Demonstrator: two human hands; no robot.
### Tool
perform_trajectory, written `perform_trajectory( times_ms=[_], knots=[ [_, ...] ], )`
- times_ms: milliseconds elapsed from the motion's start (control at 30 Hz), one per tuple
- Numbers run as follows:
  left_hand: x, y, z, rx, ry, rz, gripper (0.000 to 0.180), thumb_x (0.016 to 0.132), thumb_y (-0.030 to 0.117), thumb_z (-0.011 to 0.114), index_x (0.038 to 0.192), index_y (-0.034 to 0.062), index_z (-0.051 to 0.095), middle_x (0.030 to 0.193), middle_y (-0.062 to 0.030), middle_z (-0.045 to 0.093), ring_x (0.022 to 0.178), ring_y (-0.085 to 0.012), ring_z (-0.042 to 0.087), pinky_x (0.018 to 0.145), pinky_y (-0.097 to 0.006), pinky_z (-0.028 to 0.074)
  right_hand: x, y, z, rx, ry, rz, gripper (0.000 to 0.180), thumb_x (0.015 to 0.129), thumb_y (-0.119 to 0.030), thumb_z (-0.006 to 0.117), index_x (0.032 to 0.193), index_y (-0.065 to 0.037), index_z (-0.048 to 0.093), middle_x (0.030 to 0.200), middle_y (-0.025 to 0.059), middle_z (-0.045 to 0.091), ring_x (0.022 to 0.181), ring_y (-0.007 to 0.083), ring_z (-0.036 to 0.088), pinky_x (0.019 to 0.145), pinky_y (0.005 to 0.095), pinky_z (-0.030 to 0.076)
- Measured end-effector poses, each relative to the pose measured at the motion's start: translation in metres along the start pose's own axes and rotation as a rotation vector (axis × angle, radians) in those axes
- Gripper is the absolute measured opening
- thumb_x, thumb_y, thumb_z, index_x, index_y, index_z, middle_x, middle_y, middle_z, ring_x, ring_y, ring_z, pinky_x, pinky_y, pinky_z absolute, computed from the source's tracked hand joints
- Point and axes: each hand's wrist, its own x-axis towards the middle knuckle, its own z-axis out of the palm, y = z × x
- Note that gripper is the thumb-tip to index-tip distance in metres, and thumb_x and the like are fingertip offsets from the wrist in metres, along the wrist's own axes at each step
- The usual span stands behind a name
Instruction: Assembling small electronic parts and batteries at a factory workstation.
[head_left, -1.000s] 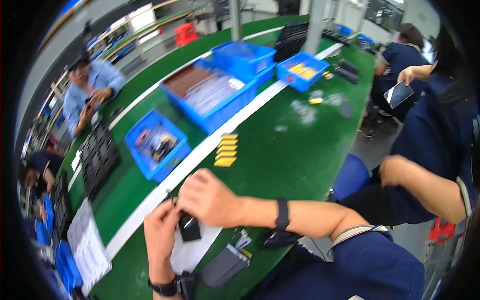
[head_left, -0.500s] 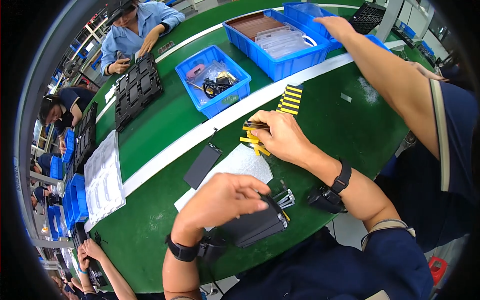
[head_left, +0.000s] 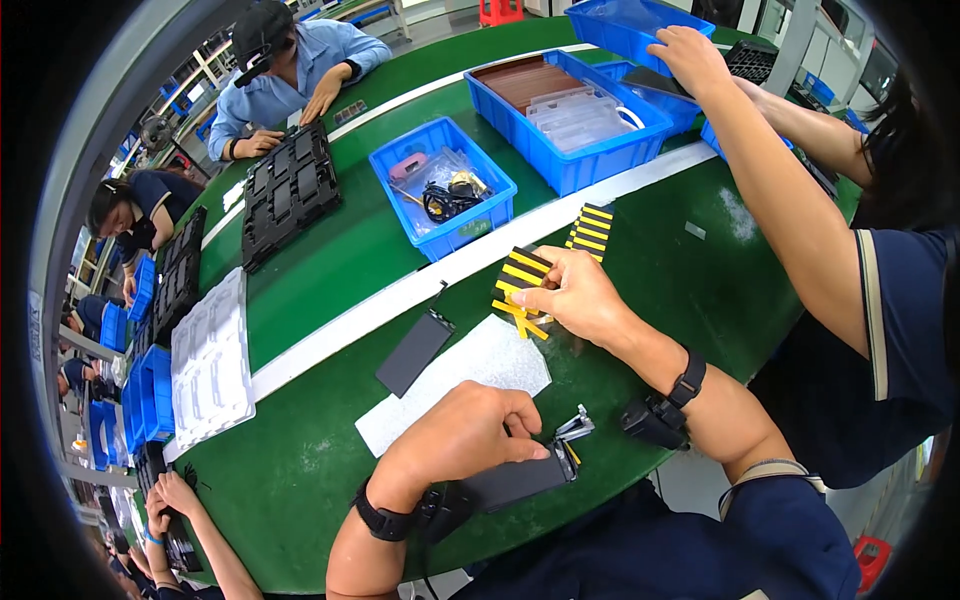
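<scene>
My right hand [head_left: 585, 295] pinches a black-and-yellow striped sheet [head_left: 523, 270] between thumb and fingers. Loose yellow strips [head_left: 522, 322] show just below it, and a second striped sheet [head_left: 592, 232] lies beyond that hand. My left hand [head_left: 475, 430] is bent over a stack of flat dark battery-like packs [head_left: 515, 485], with silvery connector ends [head_left: 573, 428] at its right. Its fingers are curled, a gap showing between thumb and fingertips; whether they touch the stack is hard to tell. One separate dark pack [head_left: 414, 352] lies beside a white foam sheet [head_left: 490, 365].
A blue bin [head_left: 440, 225] holds cables and small bags. Farther back, another blue bin [head_left: 590, 165] contains brown sheets and clear plastic cases. A co-worker's arm [head_left: 780, 170] reaches in from the right. A black tray [head_left: 290, 195] and white tray [head_left: 212, 350] lie left.
My right hand has turned the striped sheet so its face shows. My left hand has lowered toward the pack stack. At right, the co-worker's hand is now by a dark flat piece over a bin.
</scene>
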Motion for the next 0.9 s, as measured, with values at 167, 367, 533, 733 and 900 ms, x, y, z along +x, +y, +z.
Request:
perform_trajectory(
  times_ms=[167, 367, 533, 733, 900],
  knots=[
    [0.013, -0.023, -0.012, -0.274, 0.354, -0.165, 0.024, 0.079, 0.019, 0.071, 0.091, 0.0004, 0.064, 0.074, -0.0040, 0.065, 0.064, -0.0089, 0.060, 0.057, -0.024, 0.046, 0.000, 0.001, -0.001, 0.018, -0.022, 0.042, 0.023, 0.075, -0.002, 0.067, 0.097, 0.003, 0.062, 0.079, 0.0080, 0.067, 0.067, 0.0095, 0.062, 0.060, 0.0245, 0.049],
    [0.027, -0.041, -0.016, -0.622, 0.629, -0.118, 0.025, 0.086, 0.022, 0.064, 0.101, 0.0012, 0.062, 0.087, -0.0030, 0.065, 0.072, -0.0077, 0.059, 0.061, -0.020, 0.045, -0.006, -0.003, 0.004, 0.091, -0.121, 0.041, 0.024, 0.075, -0.004, 0.070, 0.097, 0.003, 0.062, 0.080, 0.0065, 0.067, 0.068, 0.0073, 0.060, 0.061, 0.0235, 0.047],
    [0.029, -0.048, -0.016, -0.646, 0.536, -0.126, 0.023, 0.088, 0.020, 0.061, 0.100, 0.0009, 0.063, 0.087, -0.0036, 0.066, 0.071, -0.0071, 0.059, 0.059, -0.020, 0.044, -0.008, -0.010, 0.004, 0.032, -0.139, 0.005, 0.022, 0.076, -0.007, 0.070, 0.094, 0.002, 0.063, 0.077, 0.0042, 0.065, 0.066, 0.0059, 0.057, 0.059, 0.0229, 0.046],
    [0.029, -0.044, -0.016, -0.756, 0.486, -0.135, 0.018, 0.087, 0.018, 0.061, 0.096, 0.0022, 0.064, 0.082, -0.0038, 0.065, 0.065, -0.0067, 0.059, 0.051, -0.016, 0.041, -0.006, -0.003, 0.002, 0.045, -0.147, -0.139, 0.014, 0.077, -0.008, 0.069, 0.084, 0.003, 0.064, 0.074, 0.0031, 0.064, 0.064, 0.0051, 0.055, 0.057, 0.0227, 0.045],
    [0.037, -0.044, -0.021, -0.912, 0.501, -0.158, 0.017, 0.087, 0.018, 0.061, 0.093, 0.0020, 0.064, 0.080, -0.0039, 0.065, 0.061, -0.0071, 0.059, 0.046, -0.016, 0.040, -0.008, -0.013, -0.004, 0.162, -0.156, -0.115, 0.009, 0.080, -0.006, 0.068, 0.083, 0.001, 0.063, 0.074, 0.0023, 0.063, 0.068, 0.0062, 0.056, 0.060, 0.0216, 0.045]
  ],
)
